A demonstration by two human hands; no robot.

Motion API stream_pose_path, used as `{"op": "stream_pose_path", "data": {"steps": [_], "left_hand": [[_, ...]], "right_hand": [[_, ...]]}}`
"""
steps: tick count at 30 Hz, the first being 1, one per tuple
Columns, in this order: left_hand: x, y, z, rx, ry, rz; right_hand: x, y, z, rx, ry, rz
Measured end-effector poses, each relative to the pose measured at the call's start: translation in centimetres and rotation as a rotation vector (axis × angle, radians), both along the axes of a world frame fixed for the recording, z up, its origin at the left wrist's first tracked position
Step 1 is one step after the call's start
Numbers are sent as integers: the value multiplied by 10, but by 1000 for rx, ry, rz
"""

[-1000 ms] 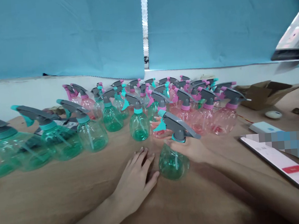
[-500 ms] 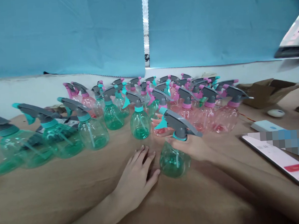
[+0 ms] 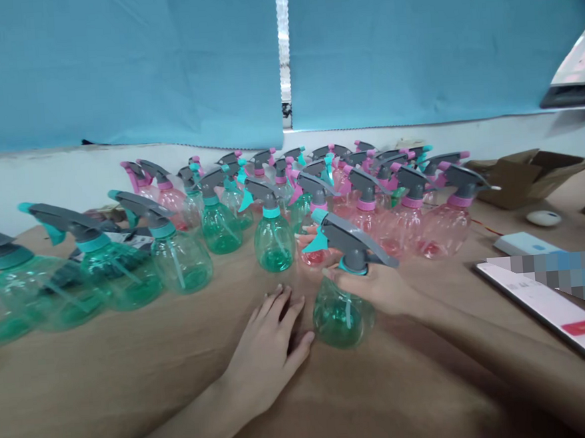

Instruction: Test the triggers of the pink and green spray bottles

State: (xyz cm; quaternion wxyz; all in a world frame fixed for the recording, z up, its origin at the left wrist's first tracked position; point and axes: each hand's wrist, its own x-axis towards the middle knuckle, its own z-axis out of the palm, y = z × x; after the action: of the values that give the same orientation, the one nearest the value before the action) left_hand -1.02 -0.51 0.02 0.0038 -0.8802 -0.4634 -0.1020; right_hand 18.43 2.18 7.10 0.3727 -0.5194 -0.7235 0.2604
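My right hand (image 3: 382, 286) grips a green spray bottle (image 3: 340, 319) just under its turquoise collar. The thumb crosses the front of the neck, and the fingers reach out behind it, partly hidden. The bottle stands upright, its grey head and turquoise trigger facing left. Beside it, my left hand (image 3: 261, 348) lies palm down on the table (image 3: 148, 382) with the fingers spread and nothing held. Straight ahead of the left hand is another green spray bottle (image 3: 274, 247). A pink spray bottle (image 3: 443, 228) stands beyond my right forearm.
Several more green bottles (image 3: 126, 277) line the left side, with a dense group of pink and green ones behind. To the right are an open cardboard box (image 3: 525, 179), a white mouse (image 3: 543, 218), a white box (image 3: 527, 244) and a lit phone (image 3: 549, 308). Blue curtains (image 3: 122, 71) hang behind.
The view has shifted very slightly. Both hands and the held spray bottle stay in the same places.
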Motion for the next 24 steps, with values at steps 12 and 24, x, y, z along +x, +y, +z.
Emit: {"op": "stream_pose_path", "data": {"steps": [12,24], "left_hand": [[-1,1,-3,30,-31,-18],[0,0,-1,31,-36,-15]], "right_hand": [[0,2,-3,54,62,38],[0,-1,0,21,48,16]]}}
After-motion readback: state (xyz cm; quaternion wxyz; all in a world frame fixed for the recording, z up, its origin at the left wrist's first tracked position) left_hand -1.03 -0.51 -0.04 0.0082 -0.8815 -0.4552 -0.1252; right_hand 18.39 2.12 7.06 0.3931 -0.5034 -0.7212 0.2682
